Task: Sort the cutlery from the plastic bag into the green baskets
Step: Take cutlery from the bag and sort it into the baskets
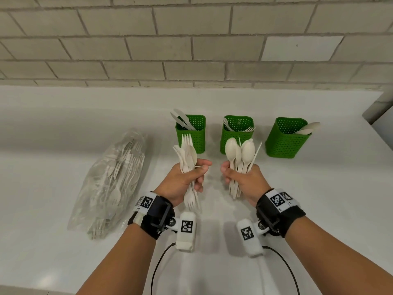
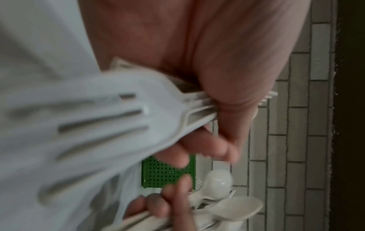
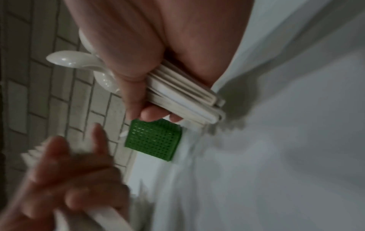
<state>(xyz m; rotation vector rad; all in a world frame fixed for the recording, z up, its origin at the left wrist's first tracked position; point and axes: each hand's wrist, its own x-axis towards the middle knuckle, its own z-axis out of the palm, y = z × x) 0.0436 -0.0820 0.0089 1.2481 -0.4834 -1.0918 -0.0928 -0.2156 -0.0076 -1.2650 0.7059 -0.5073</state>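
Note:
My left hand grips a mixed bundle of white plastic forks and spoons, with fork tines sticking out both above and below the fist. My right hand grips a bundle of spoons, bowls up. Both hands hover above the counter in front of three green baskets: the left basket holds knives, the middle basket forks, the right basket spoons. The plastic bag with several more pieces lies to the left. In the left wrist view my left fingers curl round fork handles. In the right wrist view spoon handles sit in my right palm.
A white counter runs to a grey brick wall behind the baskets. Two black cables trail from the wrist cameras towards me. A grey edge stands at the far right.

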